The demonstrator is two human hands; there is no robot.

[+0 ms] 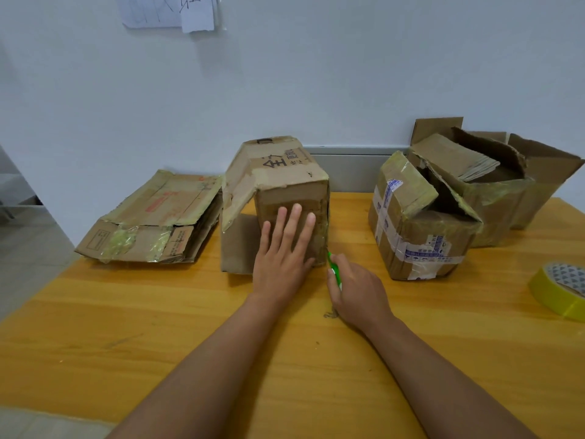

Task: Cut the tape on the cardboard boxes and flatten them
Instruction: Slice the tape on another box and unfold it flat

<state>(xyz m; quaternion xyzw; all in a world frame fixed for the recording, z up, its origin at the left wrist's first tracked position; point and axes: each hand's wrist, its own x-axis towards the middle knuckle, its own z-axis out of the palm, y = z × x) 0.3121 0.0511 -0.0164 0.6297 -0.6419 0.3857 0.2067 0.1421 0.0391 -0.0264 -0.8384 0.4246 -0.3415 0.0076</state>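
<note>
A worn cardboard box (pixel 278 172) stands at the middle of the wooden table (pixel 158 312), one flap hanging open on its left side. My left hand (pixel 285 248) lies flat with spread fingers against the box's near face. My right hand (pixel 354 289) grips a green cutter (pixel 333 267), whose tip touches the lower right corner edge of that box. To the left lies a stack of flattened boxes (pixel 152 220). On the right stands a taped box (pixel 414 229) with blue-printed tape around it.
Behind the taped box sits a large torn open box (pixel 493 185) holding folded cardboard. A roll of yellow tape (pixel 560 289) rests at the table's right edge. The wall runs close behind the boxes. The table's left edge drops to a grey floor.
</note>
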